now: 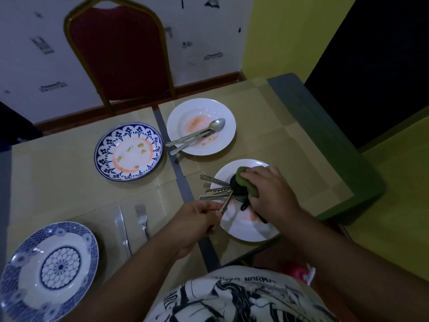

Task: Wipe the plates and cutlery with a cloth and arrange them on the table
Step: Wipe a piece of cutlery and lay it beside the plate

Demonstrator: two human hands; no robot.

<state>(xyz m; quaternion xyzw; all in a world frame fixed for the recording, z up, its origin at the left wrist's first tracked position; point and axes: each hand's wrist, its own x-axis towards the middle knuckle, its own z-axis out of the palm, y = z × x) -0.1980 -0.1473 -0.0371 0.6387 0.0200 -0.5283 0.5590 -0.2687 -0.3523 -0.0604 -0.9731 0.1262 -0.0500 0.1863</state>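
Note:
My right hand (pixel 271 194) grips a green cloth (pixel 247 181) over a white plate (pixel 246 231) at the near right, which bears an orange smear. My left hand (pixel 197 221) pinches the handle of one piece of cutlery (pixel 226 203) whose far end goes under the cloth. Several more cutlery handles (pixel 213 185) fan out leftwards from under the cloth. A white soiled plate (pixel 201 126) with spoons (pixel 197 134) lies further back. A blue-rimmed soiled plate (pixel 128 151) sits to its left. A clean blue patterned plate (pixel 50 266) lies near left, with a knife (pixel 123 231) and fork (pixel 142 219) beside it.
Beige placemats (pixel 58 177) cover the glass table, whose right edge (pixel 325 126) runs diagonally. A red chair (pixel 120 52) with a gold frame stands behind the far edge. A pink object (pixel 298 273) sits below the table by my right arm.

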